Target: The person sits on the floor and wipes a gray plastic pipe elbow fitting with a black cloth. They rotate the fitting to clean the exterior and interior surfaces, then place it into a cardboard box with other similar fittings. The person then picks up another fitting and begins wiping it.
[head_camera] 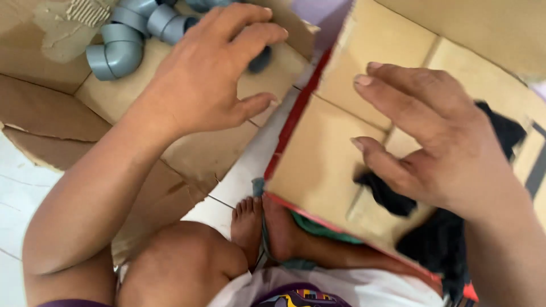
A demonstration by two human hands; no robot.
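**Left hand over the grey pipe elbows**

The grey pipe elbows (122, 42) lay in a cluster at the far left, on a flattened sheet of cardboard (114, 96) spread over the white tiled floor (250, 165). The left hand (205, 74) hovered just to the right of them, fingers spread and curled, its grip apart and holding nothing; its fingertips reached past the cluster toward a dark fitting (260, 59) half hidden beneath them. The elbows therefore lay to the left of, and slightly farther off than, that hand, their bent bodies pointing different ways, so no single long axis could be told. The left hand was much the nearer to them.

The right hand (438, 148) hung well apart, over the open cardboard box (324, 159) with its red edge, fingers open and empty, above black cloth (438, 244). The person's bare feet (261, 224) rested on the floor between sheet and box.
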